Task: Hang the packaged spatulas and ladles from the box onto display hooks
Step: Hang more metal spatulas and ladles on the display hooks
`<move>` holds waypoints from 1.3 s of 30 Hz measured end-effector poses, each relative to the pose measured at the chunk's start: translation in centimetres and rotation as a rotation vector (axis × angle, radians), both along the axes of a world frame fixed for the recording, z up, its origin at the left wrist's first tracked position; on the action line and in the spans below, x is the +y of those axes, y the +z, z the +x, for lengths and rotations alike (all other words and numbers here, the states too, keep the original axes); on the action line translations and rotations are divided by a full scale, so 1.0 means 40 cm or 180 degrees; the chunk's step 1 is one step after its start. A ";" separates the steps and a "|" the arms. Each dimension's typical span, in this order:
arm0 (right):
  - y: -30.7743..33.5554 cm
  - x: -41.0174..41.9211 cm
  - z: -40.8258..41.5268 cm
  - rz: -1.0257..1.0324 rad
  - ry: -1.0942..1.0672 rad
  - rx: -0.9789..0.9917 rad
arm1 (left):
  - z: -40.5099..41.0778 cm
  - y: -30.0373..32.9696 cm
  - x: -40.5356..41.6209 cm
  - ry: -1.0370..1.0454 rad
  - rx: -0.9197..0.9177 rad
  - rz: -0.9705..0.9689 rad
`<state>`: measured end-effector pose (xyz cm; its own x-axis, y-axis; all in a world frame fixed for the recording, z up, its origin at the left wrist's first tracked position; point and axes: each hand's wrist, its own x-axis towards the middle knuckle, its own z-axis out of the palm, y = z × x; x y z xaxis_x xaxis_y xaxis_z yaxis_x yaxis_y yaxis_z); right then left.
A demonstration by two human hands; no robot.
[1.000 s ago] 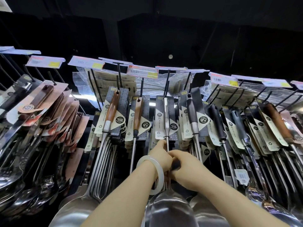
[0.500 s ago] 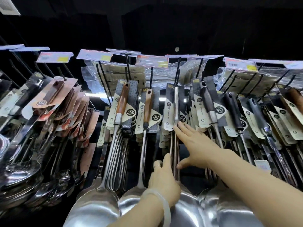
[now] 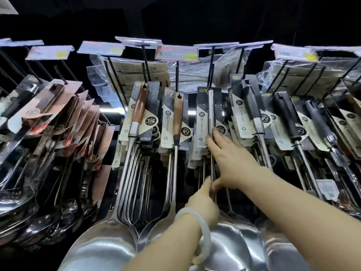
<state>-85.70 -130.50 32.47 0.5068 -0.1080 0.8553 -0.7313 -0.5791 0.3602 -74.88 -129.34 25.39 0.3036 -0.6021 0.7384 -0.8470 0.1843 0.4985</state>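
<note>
A packaged all-steel spatula point(image 3: 210, 112) hangs on a black display hook point(image 3: 211, 65) in the middle row, its card printed "Kitchen ware". My right hand point(image 3: 232, 163) lies flat against the shafts below the card, fingers straight and reaching up to the card's lower edge. My left hand point(image 3: 204, 204), with a white bangle on the wrist, holds the steel shafts lower down, thumb up along them. Broad steel blades point(image 3: 232, 245) hang just under both hands. The box is not in view.
Wood-handled spatulas point(image 3: 139, 114) hang left of centre, black-handled ones point(image 3: 254, 112) to the right. Copper-carded ladles point(image 3: 58, 122) crowd the far left. Price tags point(image 3: 175, 53) cap the hook ends. Plastic-wrapped goods point(image 3: 195, 75) hang behind.
From gripping the shaft together low down, my right hand rose and opened flat against the hanging spatulas, while my left hand slid lower on the shafts. The view moved closer.
</note>
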 end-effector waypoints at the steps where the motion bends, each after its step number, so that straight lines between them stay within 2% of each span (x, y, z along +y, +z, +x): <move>1: 0.000 -0.001 -0.001 -0.0004 -0.0027 0.0002 | -0.002 0.002 -0.007 -0.0012 0.0003 -0.0007; 5: 0.002 0.008 -0.005 0.0039 -0.0114 0.0045 | -0.007 0.009 -0.024 -0.0129 0.0192 0.0021; 8: 0.008 0.018 -0.005 0.0070 -0.0127 0.0084 | -0.008 0.009 -0.026 0.0039 0.0055 0.0041; 14: 0.011 0.046 -0.024 0.0214 0.0043 0.0157 | -0.038 -0.003 0.039 0.0364 -0.0084 0.0529; 19: -0.031 0.067 -0.054 0.0634 0.0089 0.0362 | -0.070 -0.012 0.099 0.0681 -0.0483 0.0584; 25: -0.065 0.136 -0.101 0.0460 0.0055 0.0411 | -0.089 -0.012 0.192 0.1185 -0.1286 0.0648; 27: -0.079 0.161 -0.125 0.0462 0.0039 0.0377 | -0.100 -0.009 0.230 0.1267 -0.1372 0.0591; 32: -0.149 0.199 -0.217 0.0638 0.0081 0.0123 | -0.173 -0.024 0.297 0.1042 -0.1684 0.0128; 39: -0.296 0.170 -0.467 0.1222 -0.0749 -0.0037 | -0.398 -0.145 0.241 0.0235 -0.2218 0.0218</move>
